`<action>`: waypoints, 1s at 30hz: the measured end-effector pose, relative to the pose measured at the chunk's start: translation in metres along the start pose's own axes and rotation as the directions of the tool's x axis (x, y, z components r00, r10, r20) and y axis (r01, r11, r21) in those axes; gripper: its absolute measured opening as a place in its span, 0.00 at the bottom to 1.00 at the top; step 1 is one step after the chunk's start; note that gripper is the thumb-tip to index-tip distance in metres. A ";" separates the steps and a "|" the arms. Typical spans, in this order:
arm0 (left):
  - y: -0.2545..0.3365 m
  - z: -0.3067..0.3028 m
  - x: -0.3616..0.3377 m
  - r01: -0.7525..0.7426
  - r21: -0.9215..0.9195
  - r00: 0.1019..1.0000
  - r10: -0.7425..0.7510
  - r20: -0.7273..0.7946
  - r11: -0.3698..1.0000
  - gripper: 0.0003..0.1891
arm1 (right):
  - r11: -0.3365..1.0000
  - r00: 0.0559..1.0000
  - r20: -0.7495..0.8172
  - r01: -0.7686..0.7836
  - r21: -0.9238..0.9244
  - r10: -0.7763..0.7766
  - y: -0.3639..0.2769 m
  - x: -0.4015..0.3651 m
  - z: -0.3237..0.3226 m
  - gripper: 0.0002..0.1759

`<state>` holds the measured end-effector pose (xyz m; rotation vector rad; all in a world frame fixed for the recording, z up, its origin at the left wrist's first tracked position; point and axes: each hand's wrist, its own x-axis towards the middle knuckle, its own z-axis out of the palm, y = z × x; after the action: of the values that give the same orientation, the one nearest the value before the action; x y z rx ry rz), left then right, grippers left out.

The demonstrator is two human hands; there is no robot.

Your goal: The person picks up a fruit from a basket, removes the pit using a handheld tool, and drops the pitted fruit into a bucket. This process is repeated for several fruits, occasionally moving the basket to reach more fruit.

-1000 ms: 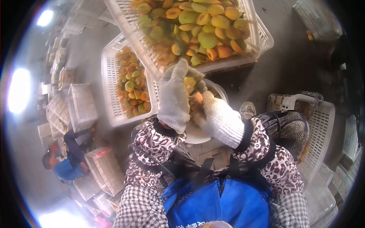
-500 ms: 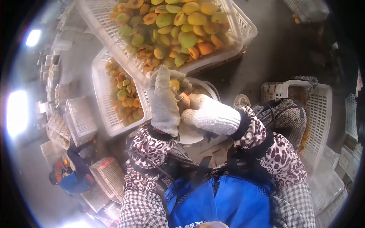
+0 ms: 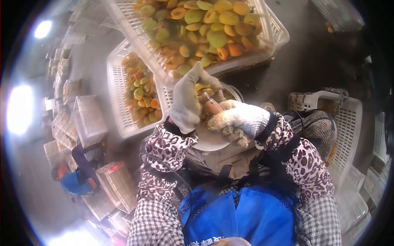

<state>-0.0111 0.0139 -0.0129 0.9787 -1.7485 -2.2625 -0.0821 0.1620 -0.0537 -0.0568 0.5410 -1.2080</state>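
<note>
My left hand (image 3: 186, 100), in a pale knitted glove, is closed around a yellow apricot (image 3: 200, 87), much of it covered by the fingers. In my right hand (image 3: 242, 119), gloved in white with stained fingertips, is a small pitting tool (image 3: 213, 106) with an orange-brown handle and a thin metal tip. That tip points towards the left hand, close to the fruit; contact cannot be made out. Below both hands sits a white bucket (image 3: 211, 144), its contents mostly hidden. Just beyond, a large white crate (image 3: 141, 45) holds apricots, many of them halved (image 3: 178, 13).
Left of my hands a second white crate (image 3: 117, 102) contains apricots. Another crate (image 3: 349, 127) stands by my knee at the right. Stacked crates (image 3: 90, 119) line the left side, where a person in blue (image 3: 76, 182) is bent among them.
The view has shifted, so the crates appear slightly right and lower. My right hand has turned, and the tool's metal tip now shows more plainly. My left hand keeps its hold on the fruit.
</note>
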 end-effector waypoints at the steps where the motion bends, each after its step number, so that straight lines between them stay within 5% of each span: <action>1: -0.003 -0.005 0.003 0.158 -0.215 0.986 -0.166 -0.022 0.964 0.21 | 0.993 0.999 -0.002 0.035 -0.116 -0.036 0.002 0.004 -0.004 0.11; 3: -0.001 -0.008 0.003 0.322 -0.507 0.918 -0.394 -0.038 0.799 0.18 | 0.957 0.989 0.019 0.144 -0.253 -0.144 0.000 0.008 0.004 0.15; 6: 0.003 -0.013 -0.007 0.292 -0.588 0.918 -0.393 -0.048 0.754 0.15 | 0.895 0.996 0.003 0.081 -0.438 -0.089 0.007 0.019 -0.007 0.17; 8: -0.011 -0.050 0.003 0.181 -0.615 0.968 -0.249 -0.025 0.767 0.12 | 0.877 0.995 0.032 0.100 -0.470 -0.096 0.000 0.004 0.019 0.22; 10: -0.009 -0.087 0.018 -0.169 -0.392 0.984 0.136 -0.112 0.904 0.12 | 0.716 0.994 -0.032 0.053 -0.696 -0.104 0.015 0.006 0.009 0.23; 11: 0.006 -0.102 0.013 -0.393 0.407 0.854 0.492 -0.172 0.824 0.13 | 0.474 0.972 0.000 0.115 -0.873 -0.237 0.019 0.003 0.009 0.20; 12: 0.020 -0.114 0.010 -0.282 0.940 0.662 0.748 0.045 0.193 0.14 | 0.275 0.929 0.131 0.234 -0.932 -0.347 0.017 -0.009 0.015 0.19; 13: 0.027 -0.123 0.018 -0.293 0.939 0.635 0.771 0.051 0.179 0.14 | 0.095 0.866 0.057 0.120 -0.988 -0.496 0.030 -0.005 0.010 0.17; 14: 0.025 -0.134 0.028 -0.155 0.957 0.525 0.841 -0.131 0.246 0.13 | -0.054 0.768 0.011 -0.031 -0.998 -0.641 0.053 0.007 -0.005 0.16; 15: 0.024 -0.139 0.040 -0.032 0.943 0.386 0.874 -0.295 0.332 0.12 | -0.397 0.765 -0.142 -0.472 -0.787 -0.629 0.083 0.027 -0.031 0.14; 16: 0.025 -0.133 0.054 -0.049 0.945 0.372 0.884 -0.283 0.323 0.12 | -0.613 0.681 -0.277 -0.732 -0.297 -0.678 0.096 0.043 -0.051 0.12; 17: 0.025 -0.121 0.070 -0.261 0.883 0.459 0.854 -0.243 0.391 0.11 | -0.460 0.785 -0.063 -0.425 -0.780 -0.617 0.067 0.017 -0.043 0.11; 18: 0.031 -0.103 0.080 -0.444 0.770 0.536 0.825 -0.181 0.458 0.10 | -0.472 0.772 -0.140 -0.510 -0.720 -0.620 0.073 0.028 -0.044 0.10; 20: 0.048 -0.066 0.097 -0.392 0.899 0.617 0.781 0.098 0.196 0.11 | -0.856 0.854 -0.059 -0.517 0.008 -0.516 0.083 0.021 -0.039 0.09; 21: 0.053 -0.057 0.114 -0.402 0.896 0.606 0.788 0.105 0.190 0.11 | -0.628 0.723 -0.025 -0.583 0.515 -0.691 0.177 0.087 -0.153 0.07; 22: 0.056 -0.052 0.134 -0.474 0.879 0.513 0.829 0.224 0.055 0.12 | -0.742 0.741 -0.054 -0.663 0.098 -0.669 0.141 0.065 -0.115 0.07; 23: 0.057 -0.048 0.151 -0.524 0.848 0.414 0.847 0.332 -0.077 0.13 | -0.646 0.759 -0.084 -0.602 -0.470 -0.646 0.100 0.041 -0.071 0.07; 24: 0.060 -0.045 0.171 -0.527 0.845 0.403 0.851 0.337 -0.084 0.13 | -0.405 0.775 -0.113 -0.441 -0.801 -0.622 0.059 0.017 -0.027 0.07; 26: 0.063 -0.040 0.196 -0.356 0.933 0.471 0.853 0.225 -0.050 0.15 | -0.422 0.748 -0.045 -0.421 -0.803 -0.662 0.060 0.019 -0.023 0.08; 27: 0.063 -0.037 0.198 -0.136 0.991 0.714 0.694 0.087 0.016 0.16 | -0.417 0.699 -0.045 -0.475 -0.775 -0.714 0.062 0.022 -0.022 0.10; 30: 0.057 -0.042 0.201 -0.007 0.991 0.818 0.569 0.083 -0.133 0.17 | -0.418 0.662 0.014 -0.456 -0.786 -0.750 0.044 0.009 -0.011 0.10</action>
<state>-0.1613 -0.1322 -0.0498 0.7726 -2.8572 0.0636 -0.0465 0.1725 -0.0804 -1.4795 2.5048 -0.5086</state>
